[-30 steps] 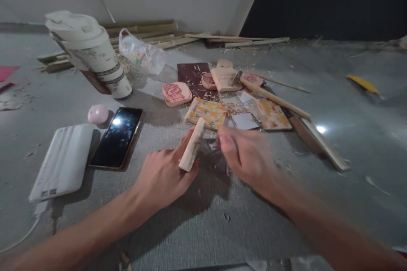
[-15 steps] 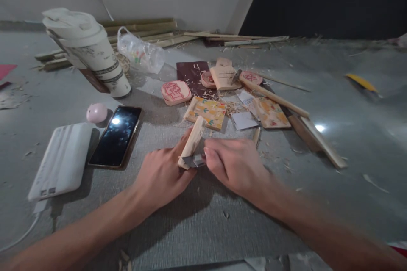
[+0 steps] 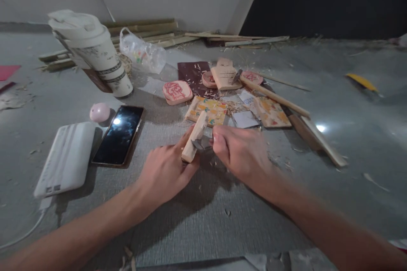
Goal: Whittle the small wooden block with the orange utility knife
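A short pale strip of wood (image 3: 195, 135) slants upward from my left hand (image 3: 167, 167), whose fingers and thumb grip its lower end. My right hand (image 3: 243, 152) is closed around a knife (image 3: 202, 142); its grey blade rests against the right side of the wood, and the handle is hidden in the fist. Just beyond the wood lies a flat patterned piece (image 3: 208, 110) with orange and green marks. A rounded block with a red drawing (image 3: 177, 92) lies farther back.
On the left are a white power bank (image 3: 65, 159) with a cable, a phone (image 3: 120, 135), a small pink object (image 3: 99, 112) and a tall lidded cup (image 3: 98, 59). Wooden sticks (image 3: 276, 95) lie on the right, bamboo lengths (image 3: 146, 29) at the back. Shavings are scattered around.
My right hand and the knife have moved up and slightly away, so the blade sits higher along the wood. The wood strip has shifted a little in my left hand's grip.
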Demonstrator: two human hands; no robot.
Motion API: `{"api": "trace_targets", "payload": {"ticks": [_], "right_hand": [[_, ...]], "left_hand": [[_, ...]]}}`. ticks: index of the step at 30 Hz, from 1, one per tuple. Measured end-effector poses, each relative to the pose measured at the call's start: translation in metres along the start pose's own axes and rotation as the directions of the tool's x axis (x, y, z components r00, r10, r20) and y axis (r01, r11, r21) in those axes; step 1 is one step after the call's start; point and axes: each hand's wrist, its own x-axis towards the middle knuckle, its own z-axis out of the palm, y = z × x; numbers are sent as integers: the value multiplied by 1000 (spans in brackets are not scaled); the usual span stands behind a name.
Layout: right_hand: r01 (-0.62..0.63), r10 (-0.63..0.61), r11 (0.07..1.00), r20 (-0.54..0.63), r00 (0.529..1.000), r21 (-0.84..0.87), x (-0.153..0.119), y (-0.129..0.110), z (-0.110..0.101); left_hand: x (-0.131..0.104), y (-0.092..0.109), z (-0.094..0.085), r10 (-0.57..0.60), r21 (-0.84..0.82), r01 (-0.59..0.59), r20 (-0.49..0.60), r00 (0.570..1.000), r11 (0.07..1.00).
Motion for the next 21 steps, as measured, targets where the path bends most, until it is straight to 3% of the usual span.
{"api": "trace_targets", "payload": {"ticks": [13,21], "right_hand": [[-29,28,998,-18,999,-64,3,2,0],[-129,127,988,-34,991,-85,8,21,-1]], "left_hand": [[3,4,-5,-36,-10,36,3,999,999],[-3,1,2,19,38,-18,-33,999,999]]}}
